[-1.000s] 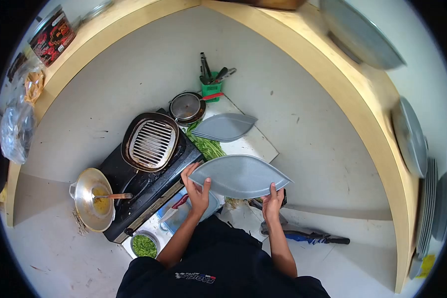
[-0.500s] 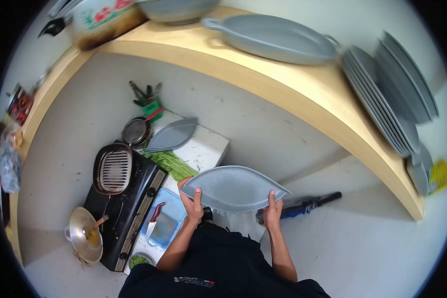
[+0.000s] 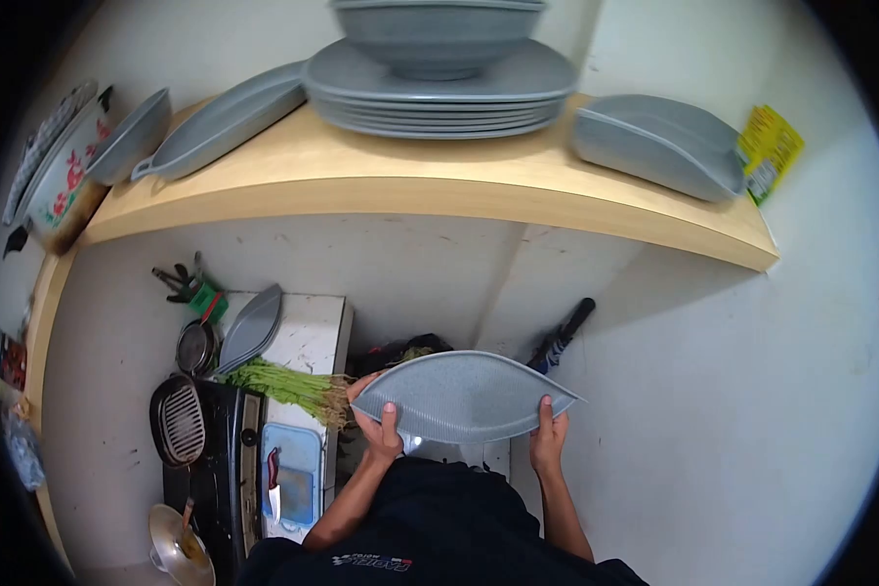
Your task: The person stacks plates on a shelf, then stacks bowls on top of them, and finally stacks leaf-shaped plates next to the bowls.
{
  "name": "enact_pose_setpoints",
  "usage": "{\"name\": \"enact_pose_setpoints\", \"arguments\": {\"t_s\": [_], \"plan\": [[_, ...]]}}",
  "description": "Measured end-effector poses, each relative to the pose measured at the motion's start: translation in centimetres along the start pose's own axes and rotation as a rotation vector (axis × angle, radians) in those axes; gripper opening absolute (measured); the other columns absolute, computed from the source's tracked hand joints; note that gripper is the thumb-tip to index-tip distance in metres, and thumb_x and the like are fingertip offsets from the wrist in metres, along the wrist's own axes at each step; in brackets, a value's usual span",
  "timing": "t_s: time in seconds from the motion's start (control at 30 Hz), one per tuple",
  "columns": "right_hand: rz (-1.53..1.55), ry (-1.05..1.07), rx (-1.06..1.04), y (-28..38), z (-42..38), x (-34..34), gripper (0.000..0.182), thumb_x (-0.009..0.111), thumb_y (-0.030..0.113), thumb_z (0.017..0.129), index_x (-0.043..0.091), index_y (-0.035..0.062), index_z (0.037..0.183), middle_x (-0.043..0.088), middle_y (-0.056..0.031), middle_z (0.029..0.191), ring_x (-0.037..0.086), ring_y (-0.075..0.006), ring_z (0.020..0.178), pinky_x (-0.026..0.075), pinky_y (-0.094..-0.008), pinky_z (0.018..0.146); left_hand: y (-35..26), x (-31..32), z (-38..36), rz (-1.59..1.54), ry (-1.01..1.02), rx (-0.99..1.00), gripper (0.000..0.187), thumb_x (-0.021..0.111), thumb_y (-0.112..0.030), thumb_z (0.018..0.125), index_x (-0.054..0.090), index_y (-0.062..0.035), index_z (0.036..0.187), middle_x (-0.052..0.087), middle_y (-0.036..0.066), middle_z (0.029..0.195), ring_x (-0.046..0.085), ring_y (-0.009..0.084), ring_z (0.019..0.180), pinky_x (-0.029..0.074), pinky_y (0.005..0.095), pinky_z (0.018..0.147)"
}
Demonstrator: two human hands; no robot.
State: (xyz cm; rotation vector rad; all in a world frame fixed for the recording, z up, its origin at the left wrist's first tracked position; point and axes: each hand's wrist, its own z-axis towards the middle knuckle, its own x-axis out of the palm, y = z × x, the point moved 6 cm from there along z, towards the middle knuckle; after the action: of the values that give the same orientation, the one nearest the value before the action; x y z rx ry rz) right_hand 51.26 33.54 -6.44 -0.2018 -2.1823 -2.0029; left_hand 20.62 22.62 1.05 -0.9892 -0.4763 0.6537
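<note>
Presently, a grey leaf-shaped plate [image 3: 464, 396] is in the lower middle of the frame, held up in front of the dark shirt [image 3: 439, 527], with its pointed ends to the left and to the right. The left hand [image 3: 379, 435] grips its left end: the thumb presses on the upper face and the other fingers go below the rim. The right hand [image 3: 548, 438] grips the right end in a similar way, with the thumb on top, its other fingers partly hidden.

Just to the left of the plate, a bunch of green vegetables [image 3: 278, 381] lies on the white surface [image 3: 310, 327], its roots toward the plate. Beyond it are more grey leaf-shaped plates [image 3: 253, 325], one upon another. Lower down, a knife [image 3: 273, 483] with a dark red handle lies on a blue tray [image 3: 306, 441].

Further to the left stands a black stove [image 3: 227, 459], which has a grill pan [image 3: 181, 420] near its upper end. In the lower left corner is a wok [image 3: 169, 560].

Across the top of the frame, a wooden shelf [image 3: 420, 186] carries a stack of grey plates [image 3: 439, 107] with a grey bowl [image 3: 439, 34] on it, and, to the right, a deep grey dish [image 3: 654, 146] beside a yellow packet [image 3: 772, 151].
</note>
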Motion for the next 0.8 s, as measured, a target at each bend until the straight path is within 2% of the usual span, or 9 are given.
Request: {"name": "enact_pose_setpoints", "arguments": {"t_s": [0.1, 0.13, 0.23, 0.27, 0.4, 0.5, 0.6, 0.7, 0.8], "plan": [[-0.071, -0.066, -0.053, 2.6, -0.9, -2.8, 0.034, 0.055, 0.033, 0.108, 0.061, 0.001, 0.117, 0.064, -0.0025, 0.106, 0.054, -0.0098, 0.092, 0.044, -0.0261, 0.083, -1.1, 2.5, -0.7, -0.086, 0.06, 0.013, 0.057, 0.06, -0.035, 0.095, 0.04, 0.0054, 0.13, 0.053, 0.022, 0.124, 0.054, 0.0273, 0.115, 0.041, 0.0423, 0.104], [-0.083, -0.084, -0.071, 3.5, -1.1, -3.5, 0.034, 0.056, 0.033, 0.108, 0.061, 0.0003, 0.117, 0.064, -0.0027, 0.107, 0.054, -0.0098, 0.093, 0.044, -0.0261, 0.084, -1.4, 3.4, -0.7, -0.08, 0.098, 0.019, 0.063, 0.059, -0.042, 0.096, 0.038, 0.0051, 0.131, 0.053, 0.023, 0.123, 0.054, 0.0277, 0.115, 0.041, 0.0426, 0.104], [-0.122, -0.111, -0.123, 6.8, -1.8, -5.1, 0.035, 0.056, 0.031, 0.107, 0.061, -0.0015, 0.118, 0.064, -0.0033, 0.108, 0.054, -0.0098, 0.095, 0.044, -0.0264, 0.086, -2.5, 5.4, -1.2, -0.132, 0.098, 0.035, 0.067, 0.058, -0.047, 0.096, 0.036, 0.0048, 0.132, 0.052, 0.023, 0.124, 0.054, 0.028, 0.114, 0.041, 0.043, 0.103], [-0.137, -0.102, -0.138, 8.1, -2.2, -5.4, 0.035, 0.056, 0.03, 0.107, 0.061, -0.002, 0.119, 0.064, -0.0037, 0.109, 0.054, -0.01, 0.096, 0.044, -0.0267, 0.087, -2.9, 5.8, -1.3, -0.106, 0.085, 0.046, 0.072, 0.057, -0.053, 0.095, 0.035, 0.0044, 0.133, 0.052, 0.023, 0.124, 0.053, 0.0272, 0.115, 0.041, 0.0423, 0.102], [-0.144, -0.081, -0.216, 13.1, -3.0, -6.5, 0.032, 0.055, 0.024, 0.107, 0.059, -0.0037, 0.122, 0.064, -0.0053, 0.112, 0.055, -0.0123, 0.102, 0.044, -0.0291, 0.092, -6.5, 8.3, -0.6, -0.253, 0.173, 0.166, 0.063, 0.051, -0.05, 0.096, 0.037, -0.0007, 0.133, 0.05, 0.023, 0.129, 0.05, 0.0319, 0.121, 0.038, 0.0481, 0.105], [-0.148, -0.076, -0.295, 15.7, -3.3, -7.3, 0.034, 0.055, 0.022, 0.106, 0.056, -0.0034, 0.128, 0.063, -0.0086, 0.117, 0.057, -0.0159, 0.107, 0.043, -0.0314, 0.097, -9.1, 8.9, -1.1, -0.31, 0.298, 0.368, 0.061, 0.052, -0.047, 0.095, 0.037, -0.0012, 0.133, 0.05, 0.024, 0.129, 0.05, 0.0328, 0.12, 0.038, 0.049, 0.105], [0.045, -0.139, -0.306, 18.4, -3.5, -7.6, 0.041, 0.054, 0.024, 0.104, 0.052, -0.0047, 0.133, 0.061, -0.0117, 0.122, 0.056, -0.0191, 0.111, 0.043, -0.033, 0.1, -11.4, 9.4, -1.2, -0.325, 0.413, 0.574, 0.058, 0.052, -0.044, 0.095, 0.037, -0.0017, 0.132, 0.05, 0.024, 0.128, 0.05, 0.0338, 0.12, 0.038, 0.05, 0.105], [-0.054, -0.146, -0.426, 21.7, -3.2, -7.6, 0.047, 0.051, 0.026, 0.102, 0.048, -0.0064, 0.136, 0.059, -0.0145, 0.125, 0.056, -0.0215, 0.113, 0.042, -0.0344, 0.102, -13.0, 9.8, -0.3, -0.315, 0.483, 0.701, 0.056, 0.053, -0.041, 0.094, 0.036, -0.0022, 0.131, 0.05, 0.025, 0.127, 0.05, 0.0347, 0.12, 0.037, 0.051, 0.105], [-0.024, -0.144, -0.524, 25.0, -3.4, -6.1, 0.049, 0.049, 0.028, 0.102, 0.048, -0.0075, 0.135, 0.058, -0.0156, 0.126, 0.056, -0.0225, 0.114, 0.043, -0.0347, 0.1, -14.3, 9.9, 0.8, -0.298, 0.514, 0.772, 0.054, 0.053, -0.038, 0.094, 0.036, -0.0027, 0.13, 0.051, 0.026, 0.126, 0.05, 0.0357, 0.119, 0.037, 0.0519, 0.105]]}}
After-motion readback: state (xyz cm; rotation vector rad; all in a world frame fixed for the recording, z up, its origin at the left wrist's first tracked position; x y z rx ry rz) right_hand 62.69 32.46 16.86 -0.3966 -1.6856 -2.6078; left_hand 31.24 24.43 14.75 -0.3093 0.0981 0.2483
